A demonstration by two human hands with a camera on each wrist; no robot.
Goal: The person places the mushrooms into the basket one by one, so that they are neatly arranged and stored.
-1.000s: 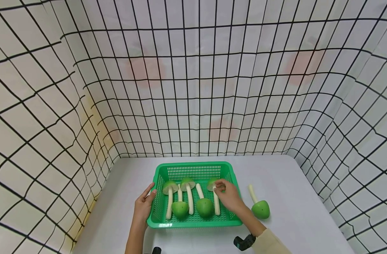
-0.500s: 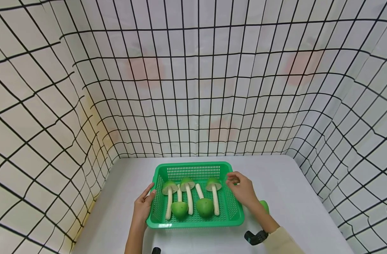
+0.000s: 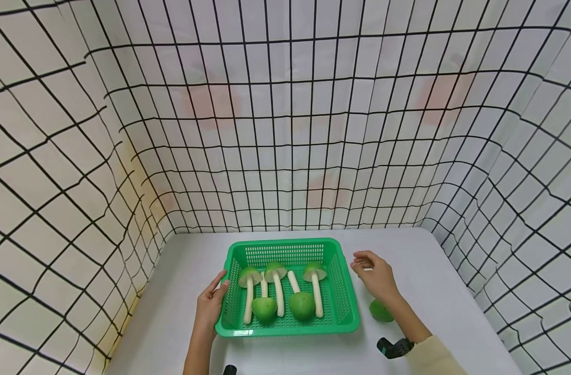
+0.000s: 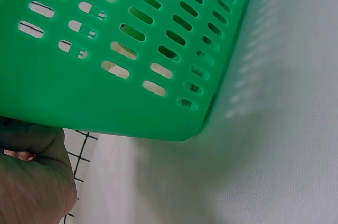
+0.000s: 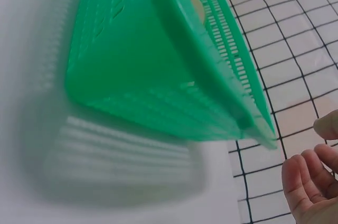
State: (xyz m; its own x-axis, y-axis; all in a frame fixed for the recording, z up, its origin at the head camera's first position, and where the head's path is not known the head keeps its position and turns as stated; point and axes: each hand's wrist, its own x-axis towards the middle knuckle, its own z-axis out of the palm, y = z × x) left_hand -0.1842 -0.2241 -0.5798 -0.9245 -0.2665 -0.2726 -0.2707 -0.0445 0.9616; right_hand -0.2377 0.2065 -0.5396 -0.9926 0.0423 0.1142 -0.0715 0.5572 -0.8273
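A green plastic basket (image 3: 287, 331) stands on the white table, with several green-capped mushrooms (image 3: 302, 306) lying inside, their pale stems pointing different ways. At the basket's left rim, my left hand (image 3: 208, 308) holds on with thumb and fingers; the left wrist view shows that hand (image 4: 37, 176) under the rim. My right hand (image 3: 378, 276) is in the air just right of the basket, fingers loosely bent and nothing between them. Below it, another mushroom (image 3: 381, 311) lies on the table, its stem hidden by the hand. In the right wrist view, the right hand (image 5: 314, 184) is apart from the basket.
White walls covered by a black grid net (image 3: 290, 156) enclose the back and both sides of the table (image 3: 435, 312). A dark device (image 3: 394, 348) is strapped to the right wrist.
My right hand has left the rightmost mushroom in the basket and moved right, past the rim, over the loose mushroom. The left hand and basket have stayed put.
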